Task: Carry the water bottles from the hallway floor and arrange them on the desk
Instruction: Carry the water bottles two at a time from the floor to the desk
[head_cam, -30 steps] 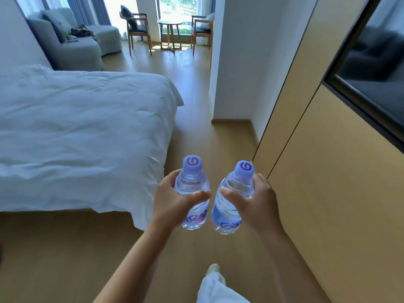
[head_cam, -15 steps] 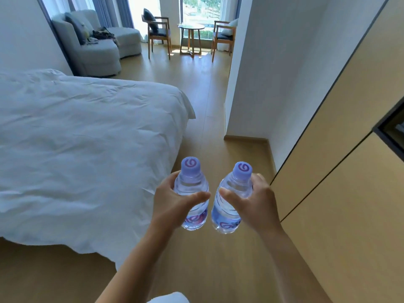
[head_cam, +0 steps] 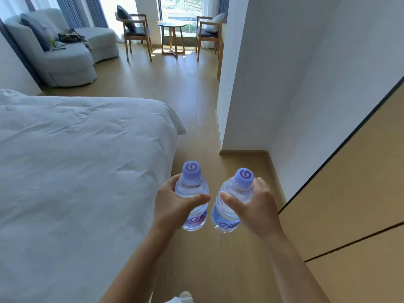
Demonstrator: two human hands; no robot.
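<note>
Bottle labels [head_cam: 227,225] half hidden behind thumbs [head_cam: 196,199]

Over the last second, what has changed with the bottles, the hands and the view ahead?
The person has walked forward past the bed: the dark panel at the right has left the view, and the round table and chairs by the window sit closer. Nothing was taken or let go: the left hand still grips the left bottle, the right hand the right bottle, both upright, capped.
</note>
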